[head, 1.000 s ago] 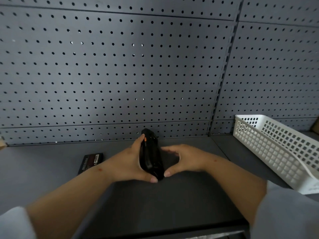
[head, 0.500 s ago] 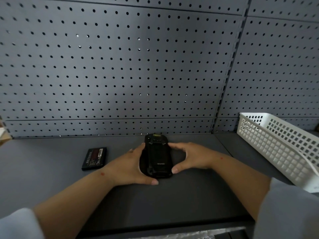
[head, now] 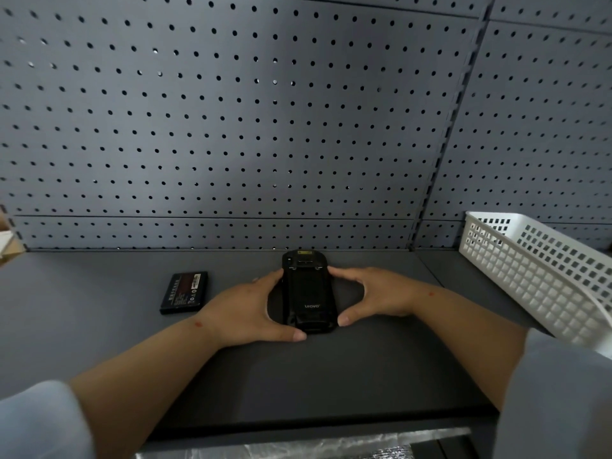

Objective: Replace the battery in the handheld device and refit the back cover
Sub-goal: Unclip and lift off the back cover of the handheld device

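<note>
- While both hands frame it, one black handheld device (head: 308, 293) lies flat, back up, on the grey tabletop (head: 99, 326), near the pegboard wall (head: 231, 127).
- One loose battery (head: 184, 292) lies to its left; one white basket (head: 543, 279) stands at the right.
- A second ago the device stood on edge between the palms; now it is laid down.
- Left hand (head: 245, 309) and right hand (head: 381, 296) cup its sides, fingers half curled, touching it.
- Its back cover reads "urovo", with a yellow label at the far end.

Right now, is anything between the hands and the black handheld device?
Nothing visible: the left hand and right hand already cup the black handheld device from both sides on the grey shelf.
</note>
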Demonstrator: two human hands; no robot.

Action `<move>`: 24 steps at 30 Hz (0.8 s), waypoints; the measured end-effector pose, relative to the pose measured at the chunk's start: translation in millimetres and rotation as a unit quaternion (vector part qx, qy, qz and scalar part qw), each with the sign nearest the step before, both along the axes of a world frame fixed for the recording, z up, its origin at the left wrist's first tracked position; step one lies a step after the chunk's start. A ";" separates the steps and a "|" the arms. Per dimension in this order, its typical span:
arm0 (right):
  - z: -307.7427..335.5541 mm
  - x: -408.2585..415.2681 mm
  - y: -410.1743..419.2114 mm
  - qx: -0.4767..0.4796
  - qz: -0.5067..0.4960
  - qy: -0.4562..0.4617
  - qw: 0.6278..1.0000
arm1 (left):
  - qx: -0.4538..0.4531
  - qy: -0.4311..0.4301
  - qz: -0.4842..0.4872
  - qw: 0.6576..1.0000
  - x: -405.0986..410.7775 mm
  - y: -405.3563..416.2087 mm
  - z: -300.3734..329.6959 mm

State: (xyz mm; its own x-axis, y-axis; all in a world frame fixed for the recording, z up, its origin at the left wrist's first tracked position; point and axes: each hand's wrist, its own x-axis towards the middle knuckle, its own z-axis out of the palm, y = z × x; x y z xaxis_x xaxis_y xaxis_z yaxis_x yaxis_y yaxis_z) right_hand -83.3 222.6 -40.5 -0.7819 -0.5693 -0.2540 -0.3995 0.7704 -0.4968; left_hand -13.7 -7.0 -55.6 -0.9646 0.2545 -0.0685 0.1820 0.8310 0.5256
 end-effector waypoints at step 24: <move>13.3 -28.6 -29.5 0.022 -0.026 0.200 0.979 | -0.053 0.032 0.012 0.998 -0.1 0.2 -4.3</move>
